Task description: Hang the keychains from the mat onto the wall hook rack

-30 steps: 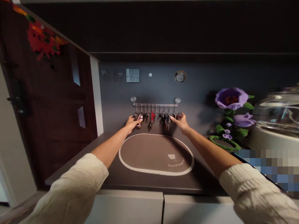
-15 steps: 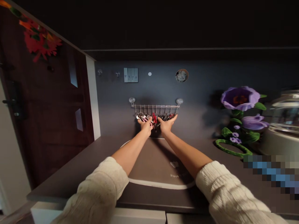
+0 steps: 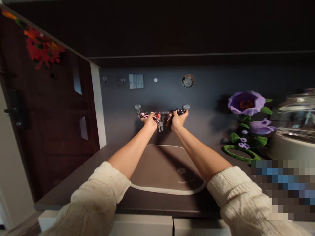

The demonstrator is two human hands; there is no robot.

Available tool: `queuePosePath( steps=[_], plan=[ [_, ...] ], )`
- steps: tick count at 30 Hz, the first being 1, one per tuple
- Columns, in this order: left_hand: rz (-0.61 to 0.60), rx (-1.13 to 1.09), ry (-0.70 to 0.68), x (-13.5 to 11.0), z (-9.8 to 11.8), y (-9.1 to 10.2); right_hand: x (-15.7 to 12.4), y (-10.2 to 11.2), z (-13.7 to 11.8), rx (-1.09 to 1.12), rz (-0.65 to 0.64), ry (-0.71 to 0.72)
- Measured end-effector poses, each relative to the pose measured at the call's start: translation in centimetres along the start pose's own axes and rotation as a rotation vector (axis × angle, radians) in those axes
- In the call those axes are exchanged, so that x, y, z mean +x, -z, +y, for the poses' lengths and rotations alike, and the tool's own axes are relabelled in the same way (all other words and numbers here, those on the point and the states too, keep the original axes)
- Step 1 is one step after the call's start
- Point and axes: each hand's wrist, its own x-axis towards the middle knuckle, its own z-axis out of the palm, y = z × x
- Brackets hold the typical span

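Observation:
A clear hook rail point(image 3: 165, 112) with a round suction cup at each end is fixed to the dark back wall. Several keys point(image 3: 159, 126) with key rings and a red piece hang at its middle. My left hand point(image 3: 149, 122) is closed around a bunch with pink and silver pieces at the rail's left half. At the right half, my right hand point(image 3: 178, 121) grips dark keys, its thumb on the near side. Both hands are raised to the bar's level and hide most of the hooks. Whether the rings are still on the hooks, I cannot tell.
Below the rail, a brown mat point(image 3: 157, 167) with a pale border lies on the counter. Purple knitted flowers point(image 3: 246, 103) and a glass-topped appliance point(image 3: 295, 118) stand at right. Wall switches point(image 3: 136, 81) and two small hooks are upper left; a dark shelf overhangs.
Both hands have risen to the rail, lifting key bunches up against it. They have spread slightly apart, and keys dangle more plainly between them. The view has shifted a little.

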Motion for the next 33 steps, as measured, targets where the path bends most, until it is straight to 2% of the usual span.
queuePosePath(
  steps=[1, 2, 4, 8, 12, 15, 17, 19, 22, 25, 27, 29, 33],
  plan=[
    [-0.044, 0.009, -0.016, 0.0, 0.3, -0.3, -0.1, 0.1, -0.5, 0.095, 0.078, -0.099],
    [-0.094, 0.021, -0.031, -0.1, 0.6, -0.6, -0.5, 0.1, -1.0, 0.16, 0.103, -0.157],
    [-0.172, 0.054, -0.046, -0.3, 1.1, -1.0, -1.5, 0.4, -1.7, 0.212, 0.056, -0.203],
    [-0.18, 0.161, 0.001, -1.4, 1.6, -0.2, -4.1, 1.5, -1.9, 0.216, -0.088, -0.245],
    [-0.252, 0.384, 0.093, -3.4, 1.4, 3.5, -6.8, 3.3, -1.1, 0.206, -0.177, -0.348],
    [-0.332, 0.648, 0.188, -5.1, 1.4, 7.1, -8.5, 5.0, -0.1, 0.162, -0.3, -0.453],
    [-0.331, 0.848, 0.24, -5.8, 1.5, 9.3, -9.3, 6.3, 0.8, 0.074, -0.399, -0.481],
    [-0.343, 1.068, 0.195, -6.2, 1.7, 11.0, -9.6, 7.4, 1.5, -0.063, -0.509, -0.439],
    [-0.386, 1.316, 0.095, -6.2, 2.0, 12.7, -9.0, 8.0, 1.9, -0.337, -0.634, -0.211],
    [-0.432, 1.488, -0.059, -5.9, 2.1, 13.7, -7.8, 6.7, 1.2, -0.582, -0.654, -0.164],
    [-0.477, 1.526, -0.107, -5.8, 1.9, 14.3, -6.9, 5.0, 0.5, -0.618, -0.619, -0.086],
    [-0.578, 1.514, -0.098, -5.8, 1.8, 14.7, -6.4, 2.9, 0.1, -0.595, -0.589, -0.023],
    [-0.781, 1.586, -0.251, -6.3, 2.1, 15.0, -6.1, -0.3, 0.2, -0.592, -0.491, -0.136]
  ],
)
